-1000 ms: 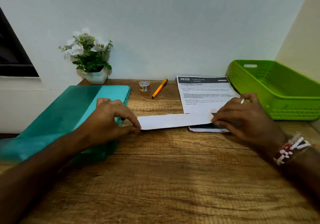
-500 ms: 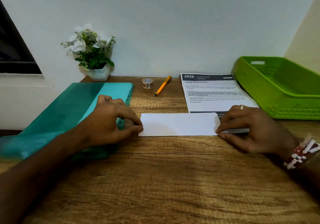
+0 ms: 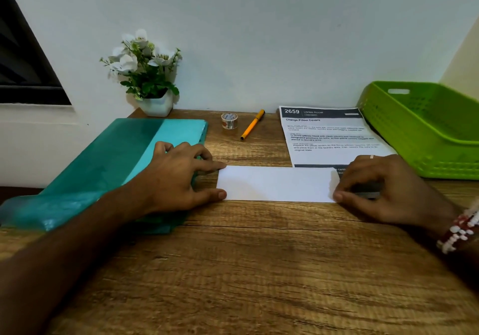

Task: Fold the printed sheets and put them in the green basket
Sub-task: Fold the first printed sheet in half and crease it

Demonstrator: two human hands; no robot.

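Note:
A folded white sheet (image 3: 274, 184) lies flat on the wooden desk (image 3: 259, 270) as a long strip. My left hand (image 3: 181, 176) rests at its left end, index fingertip on the far corner and thumb tip on the near corner. My right hand (image 3: 383, 186) pinches the strip's right end, thumb at the near edge and curled fingers over the top. Behind the strip lies a printed sheet (image 3: 329, 137) headed "2659", its near edge under the strip. The green basket (image 3: 425, 132) stands at the far right and looks empty.
A teal plastic folder (image 3: 103, 168) lies on the left, partly under my left forearm. At the back by the wall stand a white flower pot (image 3: 155, 103), a small tape roll (image 3: 229, 120) and an orange pen (image 3: 252, 124).
The folded strip has been laid flat and squared on the desk. My left index finger and thumb have spread apart along its left edge. My right hand stays at the right end.

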